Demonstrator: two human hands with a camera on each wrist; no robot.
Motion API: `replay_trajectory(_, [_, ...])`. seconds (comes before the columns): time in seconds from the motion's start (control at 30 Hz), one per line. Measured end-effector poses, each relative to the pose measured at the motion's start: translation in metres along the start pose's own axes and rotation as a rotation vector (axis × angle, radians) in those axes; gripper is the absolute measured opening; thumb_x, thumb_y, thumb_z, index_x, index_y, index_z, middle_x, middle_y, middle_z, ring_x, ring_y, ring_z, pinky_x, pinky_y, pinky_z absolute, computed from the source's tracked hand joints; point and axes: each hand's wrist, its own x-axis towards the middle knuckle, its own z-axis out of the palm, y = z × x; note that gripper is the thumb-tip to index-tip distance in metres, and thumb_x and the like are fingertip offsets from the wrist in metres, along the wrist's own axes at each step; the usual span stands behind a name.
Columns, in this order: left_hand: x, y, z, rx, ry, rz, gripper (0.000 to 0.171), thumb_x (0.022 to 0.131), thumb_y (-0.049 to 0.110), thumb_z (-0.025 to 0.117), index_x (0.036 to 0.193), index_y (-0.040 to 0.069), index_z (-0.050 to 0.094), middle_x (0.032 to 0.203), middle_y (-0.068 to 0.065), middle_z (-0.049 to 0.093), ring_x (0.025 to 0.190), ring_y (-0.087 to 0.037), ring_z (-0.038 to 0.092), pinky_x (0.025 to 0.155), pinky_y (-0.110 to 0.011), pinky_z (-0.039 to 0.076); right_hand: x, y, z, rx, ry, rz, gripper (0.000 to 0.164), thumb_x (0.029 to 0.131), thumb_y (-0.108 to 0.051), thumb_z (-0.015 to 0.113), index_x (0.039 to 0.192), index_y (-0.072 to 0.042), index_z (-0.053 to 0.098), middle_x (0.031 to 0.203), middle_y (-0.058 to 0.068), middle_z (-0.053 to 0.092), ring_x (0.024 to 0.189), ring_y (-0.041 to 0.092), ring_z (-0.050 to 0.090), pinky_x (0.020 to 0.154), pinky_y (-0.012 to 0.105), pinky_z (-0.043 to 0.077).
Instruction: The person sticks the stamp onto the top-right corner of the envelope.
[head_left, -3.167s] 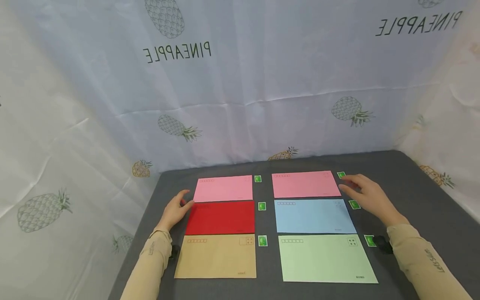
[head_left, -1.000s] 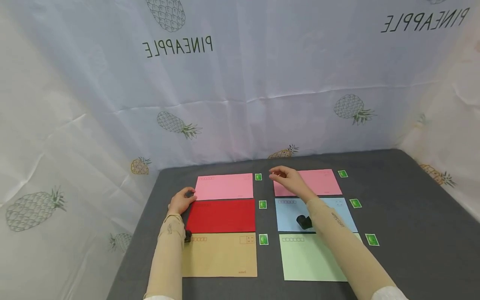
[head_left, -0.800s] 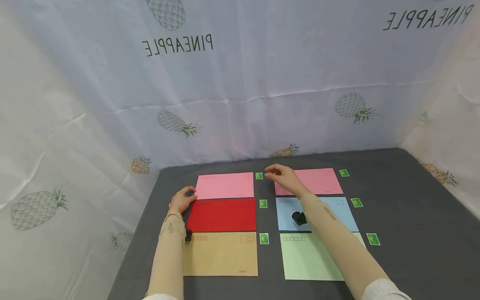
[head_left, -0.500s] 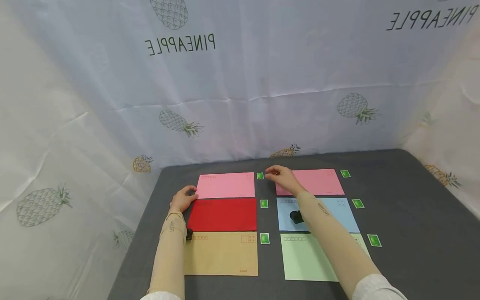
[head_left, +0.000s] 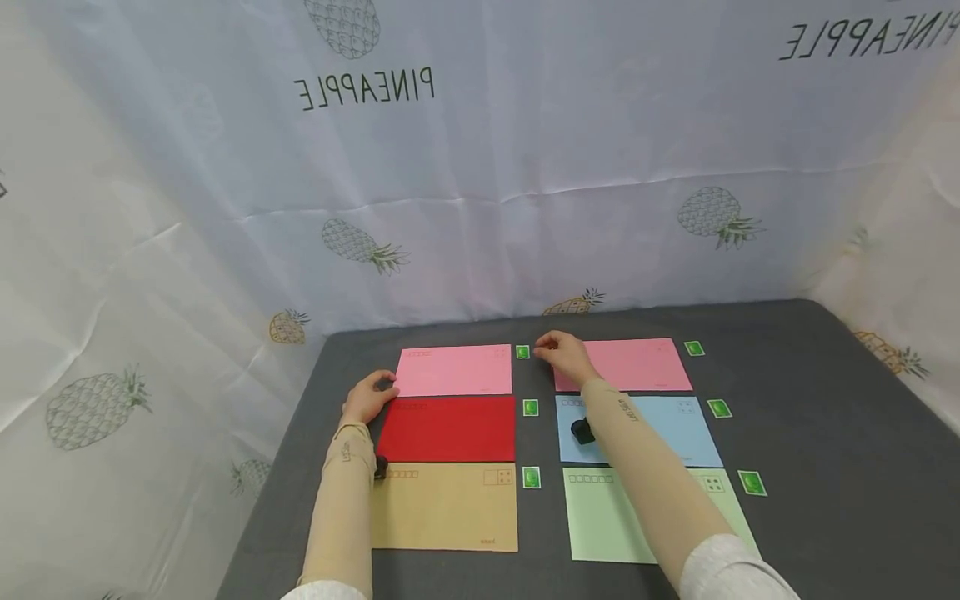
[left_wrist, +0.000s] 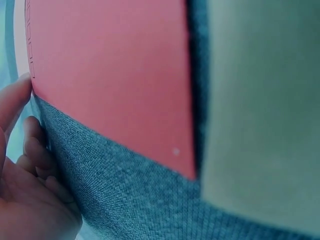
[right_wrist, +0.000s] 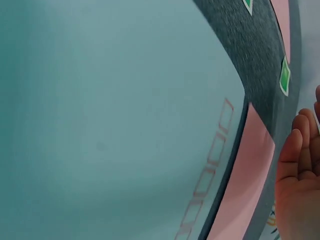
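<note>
Head view puts a green stamp [head_left: 522, 352] on the dark tabletop [head_left: 840, 433], just right of the left-hand pink envelope [head_left: 453, 371], with the right hand [head_left: 566, 356] close beside it, fingers relaxed, no grip visible. At that envelope's left edge the left hand [head_left: 365, 400] lies half spread, gripping nothing, perhaps steadying the paper. Five other stamps [head_left: 531, 407] each sit beside an envelope, seemingly paired for easy reach.

We lose parts of the blue envelope [head_left: 682, 425] and green envelope [head_left: 600, 517] behind the right sleeve [head_left: 660, 483]. The left wrist view blurs and crops the tan envelope [left_wrist: 265, 110]. Whether the right hand [head_left: 566, 357] touches the counter [head_left: 840, 467], we can't quite tell.
</note>
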Motion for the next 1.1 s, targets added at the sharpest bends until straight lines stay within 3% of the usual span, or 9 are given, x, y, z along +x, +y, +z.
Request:
replay_trajectory(0.2, [0.003, 0.003, 0.0, -0.009, -0.011, 0.002, 0.031, 0.088, 0.029, 0.061, 0.117, 0.018, 0.057, 0.075, -0.006, 0.053, 0.079, -0.024, 0.052, 0.086, -0.053, 0.03, 0.008, 0.002, 0.014, -0.011, 0.021, 0.02, 0.022, 0.089, -0.018, 0.061, 0.105, -0.004, 0.064, 0.107, 0.014, 0.064, 0.094, 0.025, 0.057, 0.082, 0.036, 0.048])
replay_trajectory(0.47, [0.007, 0.0, 0.0, -0.016, -0.013, -0.001, 0.031, 0.087, 0.028, 0.062, 0.117, 0.019, 0.058, 0.074, -0.005, 0.053, 0.077, -0.023, 0.052, 0.084, -0.052, 0.03, 0.01, 0.001, 0.027, -0.023, 0.072, -0.021, 0.029, 0.087, -0.013, 0.062, 0.113, 0.0, 0.06, 0.112, 0.019, 0.059, 0.1, 0.031, 0.059, 0.087, 0.043, 0.048])
replay_trajectory(1.1, [-0.001, 0.0, 0.001, -0.02, 0.009, -0.009, 0.03, 0.088, 0.027, 0.061, 0.116, 0.018, 0.058, 0.075, -0.007, 0.053, 0.077, -0.024, 0.052, 0.086, -0.053, 0.03, 0.011, -0.008, 0.033, -0.156, 0.073, 0.048, 0.038, 0.089, -0.016, 0.059, 0.124, 0.002, 0.057, 0.124, 0.023, 0.049, 0.111, 0.035, 0.052, 0.098, 0.045, 0.041])
